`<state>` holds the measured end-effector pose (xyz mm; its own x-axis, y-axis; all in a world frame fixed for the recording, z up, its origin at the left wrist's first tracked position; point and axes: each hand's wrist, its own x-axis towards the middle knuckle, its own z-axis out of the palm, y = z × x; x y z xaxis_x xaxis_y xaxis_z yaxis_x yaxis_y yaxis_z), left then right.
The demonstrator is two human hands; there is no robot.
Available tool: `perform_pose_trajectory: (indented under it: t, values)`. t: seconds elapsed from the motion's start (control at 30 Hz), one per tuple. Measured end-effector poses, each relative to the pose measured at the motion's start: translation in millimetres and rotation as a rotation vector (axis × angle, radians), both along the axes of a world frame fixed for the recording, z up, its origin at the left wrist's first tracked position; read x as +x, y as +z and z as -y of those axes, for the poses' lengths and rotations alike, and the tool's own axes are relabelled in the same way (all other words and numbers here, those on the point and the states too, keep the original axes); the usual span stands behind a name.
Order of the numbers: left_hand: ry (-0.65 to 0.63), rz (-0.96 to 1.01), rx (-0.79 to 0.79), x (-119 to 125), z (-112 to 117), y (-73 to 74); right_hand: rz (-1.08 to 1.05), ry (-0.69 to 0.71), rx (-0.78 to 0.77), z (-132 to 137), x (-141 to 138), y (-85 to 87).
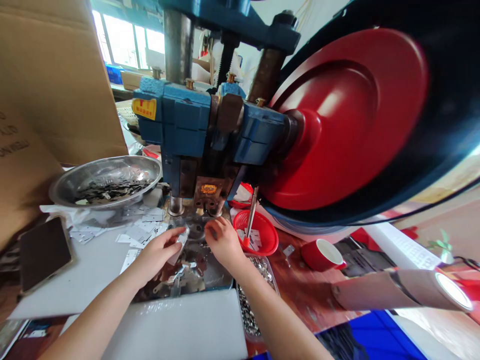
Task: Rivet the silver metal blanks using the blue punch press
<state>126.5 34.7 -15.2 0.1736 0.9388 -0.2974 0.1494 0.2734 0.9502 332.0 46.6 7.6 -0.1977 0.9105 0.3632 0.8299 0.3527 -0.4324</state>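
In front of me stands a blue press (186, 120) with a large red wheel on its right side. My left hand (159, 255) pinches a small flat metal plate (180, 247) just left of the die at the foot of the press. Close to the die's right side, my right hand (224, 243) has its fingers curled together; whatever they may hold is hidden. Several thin metal pieces (187, 277) lie scattered on the press base below both hands. More flat plates (144, 231) are spread on the white surface to the left.
A steel bowl (56, 192) with dark metal pieces stands left, near a phone-like dark slab (45, 255). On the right are a red basket (275, 240) with a red-tipped rod, a clear tray (275, 282) of small metal bits, a red mug (318, 257) and a tube-shaped lamp (405, 290).
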Motion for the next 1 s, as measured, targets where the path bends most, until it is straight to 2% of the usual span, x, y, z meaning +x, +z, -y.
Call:
perform_pose_trajectory:
  t: [0.13,0.27,0.4,0.53,0.6,0.7,0.77,0.9,1.0]
  values:
    - [0.036,0.121,-0.083,-0.7,3.3,0.9,0.184,0.043,0.040,-17.7,-9.3,4.5]
    - [0.061,0.272,-0.178,-2.3,4.4,1.0,0.298,0.033,0.066,-18.2,-9.9,4.4]
    - [0.076,0.362,-0.219,-2.8,4.5,0.1,0.200,0.051,0.054,-12.2,-4.6,2.5]
    - [0.084,0.405,-0.264,0.3,6.1,-2.2,0.006,0.029,0.067,4.5,-9.2,4.3]
    - [0.087,0.413,-0.247,3.0,7.4,-3.5,-0.126,0.045,-0.028,17.0,-17.6,3.7]
    - [0.091,0.393,-0.195,6.8,9.7,-4.0,-0.343,0.077,-0.328,31.2,-32.5,-4.2]
    - [0.092,0.360,-0.179,8.6,11.0,-3.1,-0.465,0.047,-0.483,34.1,-38.8,-12.1]
    - [0.118,0.334,-0.187,8.8,11.2,-1.5,-0.677,-0.046,-0.610,37.3,-33.0,-18.2]
    - [0.176,0.365,-0.214,6.6,9.1,-2.9,-0.605,0.032,-0.668,56.9,-16.4,-9.0]
